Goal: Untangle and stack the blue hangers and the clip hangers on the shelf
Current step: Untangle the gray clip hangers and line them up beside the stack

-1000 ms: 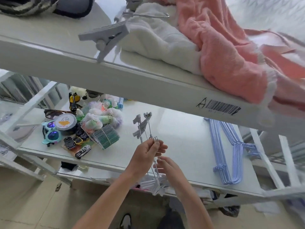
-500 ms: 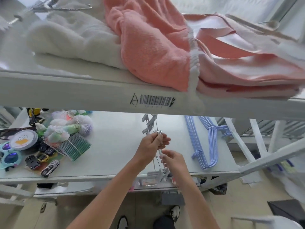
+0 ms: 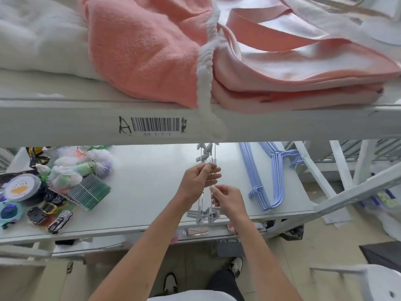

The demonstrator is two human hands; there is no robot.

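The front beam of the upper shelf [image 3: 65, 124], marked with a barcode label [image 3: 155, 127] and a handwritten "A", runs straight across your view and cuts off the far ends of what you hold. On that upper shelf a pink towel [image 3: 141, 51] and a white towel [image 3: 39, 40] are piled, with a white fringe hanging over the beam just above your hands. On the lower shelf [image 3: 147, 181], to your left, sits a heap of small items: a bundle of green sticks [image 3: 91, 192], fluffy yarn bundles [image 3: 86, 164], a round tin [image 3: 20, 186], sunglasses [image 3: 9, 211] and dark small objects, well apart from your hands.

The clip hangers [image 3: 206, 198] are a grey, thin-rodded bunch held above the middle of the lower shelf, near its front edge; one set of clips bunches below your hands, another pokes up behind them, partly hidden by the beam. Your left hand [image 3: 198, 183] is closed around the rods at the middle. Your right hand [image 3: 229, 198] pinches a rod between thumb and fingertips just beside it. The blue hangers [image 3: 260, 181] lie flat in a neat nested stack on the right part of the same shelf, apart from both hands.
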